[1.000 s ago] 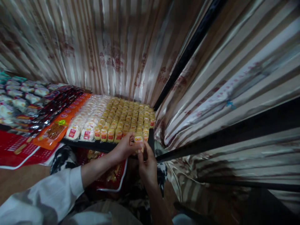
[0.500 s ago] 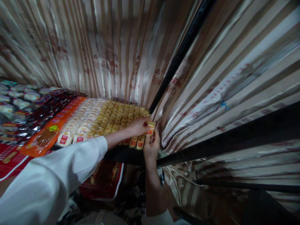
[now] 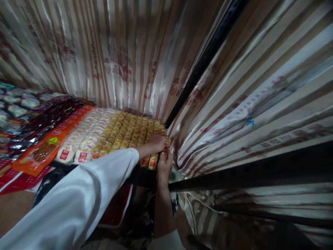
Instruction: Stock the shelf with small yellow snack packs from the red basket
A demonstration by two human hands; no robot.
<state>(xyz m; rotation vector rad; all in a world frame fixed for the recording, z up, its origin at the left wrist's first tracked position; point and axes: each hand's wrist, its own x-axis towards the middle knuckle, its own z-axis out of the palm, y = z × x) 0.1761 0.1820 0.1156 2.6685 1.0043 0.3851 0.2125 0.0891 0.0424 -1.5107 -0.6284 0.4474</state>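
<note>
The left hand (image 3: 157, 141) is reaching over the right end of the yellow packets (image 3: 126, 128), its fingers bending down beside one packet (image 3: 168, 142). The right hand (image 3: 164, 164) is coming up just below, its fingers curling towards the same packet; blur and overlap are hiding whether either hand is pinching it. That packet is sitting by the right edge of the counter (image 3: 142, 177), near the curtain (image 3: 125, 52). White packets (image 3: 83, 152) are lying left of the yellow rows, and an orange packet (image 3: 39, 156) is lying beyond them
</note>
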